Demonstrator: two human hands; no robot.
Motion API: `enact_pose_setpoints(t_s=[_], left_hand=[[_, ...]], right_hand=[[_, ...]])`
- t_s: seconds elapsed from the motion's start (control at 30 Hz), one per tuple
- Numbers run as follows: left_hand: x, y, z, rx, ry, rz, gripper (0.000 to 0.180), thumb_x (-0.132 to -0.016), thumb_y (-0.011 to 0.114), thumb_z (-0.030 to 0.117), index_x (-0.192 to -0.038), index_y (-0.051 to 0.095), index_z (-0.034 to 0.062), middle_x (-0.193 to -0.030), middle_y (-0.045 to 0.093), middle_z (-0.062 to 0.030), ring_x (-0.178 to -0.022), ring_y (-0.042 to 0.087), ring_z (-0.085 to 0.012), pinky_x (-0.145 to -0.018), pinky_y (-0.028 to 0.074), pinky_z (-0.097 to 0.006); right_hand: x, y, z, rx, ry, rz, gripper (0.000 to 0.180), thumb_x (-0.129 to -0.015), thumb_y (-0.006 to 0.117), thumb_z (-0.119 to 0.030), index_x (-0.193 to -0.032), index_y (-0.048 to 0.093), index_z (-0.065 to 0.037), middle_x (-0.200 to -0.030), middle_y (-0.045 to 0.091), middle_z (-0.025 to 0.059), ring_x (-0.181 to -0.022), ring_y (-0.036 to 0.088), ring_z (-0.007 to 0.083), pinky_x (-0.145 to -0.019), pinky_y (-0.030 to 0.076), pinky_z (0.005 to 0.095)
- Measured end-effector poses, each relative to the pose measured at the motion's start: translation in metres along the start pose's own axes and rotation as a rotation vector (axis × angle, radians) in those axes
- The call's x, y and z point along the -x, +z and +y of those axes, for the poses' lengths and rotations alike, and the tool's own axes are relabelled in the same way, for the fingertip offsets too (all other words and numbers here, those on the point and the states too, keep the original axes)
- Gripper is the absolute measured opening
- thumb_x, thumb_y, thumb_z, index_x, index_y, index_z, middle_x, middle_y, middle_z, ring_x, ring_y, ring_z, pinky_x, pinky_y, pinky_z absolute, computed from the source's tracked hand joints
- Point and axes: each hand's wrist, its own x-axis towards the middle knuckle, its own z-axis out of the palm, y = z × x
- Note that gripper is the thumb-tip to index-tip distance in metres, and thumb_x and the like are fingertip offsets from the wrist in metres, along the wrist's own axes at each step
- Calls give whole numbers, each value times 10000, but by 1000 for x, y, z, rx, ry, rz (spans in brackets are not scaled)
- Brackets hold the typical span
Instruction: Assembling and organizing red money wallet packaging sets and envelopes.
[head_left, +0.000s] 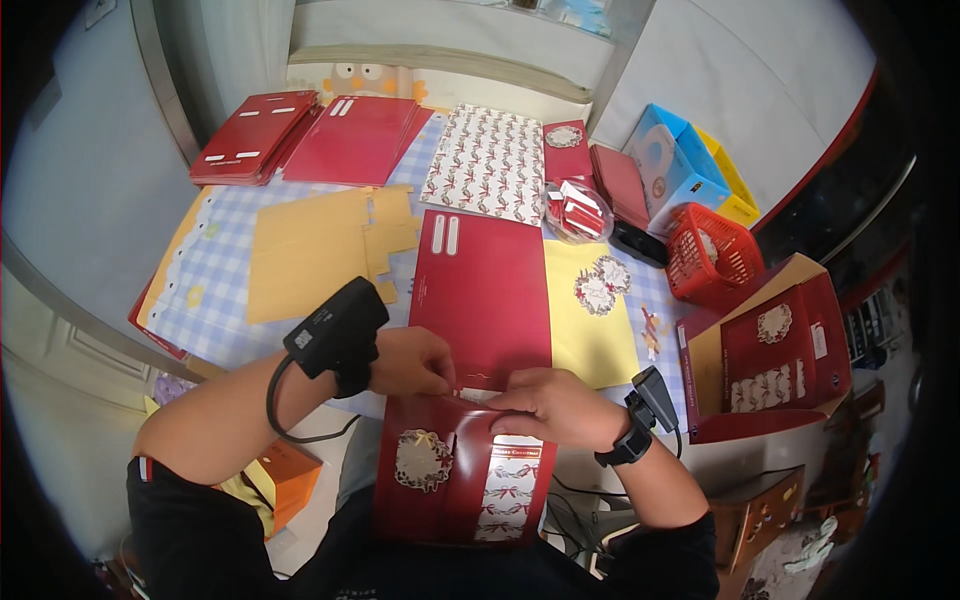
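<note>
A dark red printed cardboard folder (465, 475) slopes over the near table edge toward my lap. It bears a white wreath decoration (424, 461) on the left and a white strip with wreath patterns (505, 500) on the right. At its upper edge, the fingers of my left hand (415, 362) are pinched together. My right hand (548, 405) grips the same edge, thumb on the front. A small whitish piece shows between the hands, mostly hidden. Beyond them lies a flat red panel (483, 290); whether it joins the folder is hidden.
Stacks of red cardboard (255, 140) and a white patterned sheet (485, 165) lie at the back. Wreath cut-outs (597, 292) rest on yellow paper (590, 350). On the right stand a red basket (710, 250), a blue box (670, 170) and an open red carton (760, 350).
</note>
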Motion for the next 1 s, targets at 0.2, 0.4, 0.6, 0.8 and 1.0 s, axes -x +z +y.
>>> enact_pose_setpoints(t_s=[0.2, 0.4, 0.6, 0.8, 1.0], left_hand=[[1, 4, -9, -8, 65, 23, 209, -855, 588, 192, -1005, 611, 49, -948, 635, -60, -885, 593, -156, -788, 468, -286], [8, 4, -6, -44, 19, 86, 206, -850, 592, 200, -984, 614, 46, -932, 637, -68, -875, 597, -160, -778, 472, -291], [24, 3, -23, 24, 16, 168, 221, -827, 608, 210, -973, 612, 45, -889, 641, -87, -826, 616, -194, -752, 483, -309], [32, 12, -11, -37, -22, 283, 193, -830, 597, 193, -957, 617, 49, -856, 628, -93, -824, 606, -233, -741, 483, -329], [54, 16, -25, -271, 206, 385, 186, -832, 622, 165, -994, 661, 83, -990, 565, -123, -915, 552, -274, -829, 454, -352]], right_hand=[[-11, 0, -8, 88, -20, 1, 323, -783, 699, -269, -1019, 664, -51, -780, 560, 101, -734, 567, 266, -646, 459, 355], [-22, 9, -3, 63, -101, 35, 339, -795, 682, -276, -1053, 653, -58, -778, 555, 102, -743, 567, 269, -663, 461, 366], [-23, 6, -4, 29, -61, -34, 289, -804, 673, -247, -1045, 664, -88, -775, 557, 91, -740, 570, 266, -667, 463, 363], [-22, 5, -6, 27, -55, -48, 267, -795, 668, -207, -1013, 659, -54, -754, 545, 104, -778, 563, 289, -686, 455, 397], [-19, 6, -7, 43, -46, -12, 266, -788, 675, -197, -1012, 659, -54, -764, 538, 101, -799, 550, 284, -698, 450, 394]])
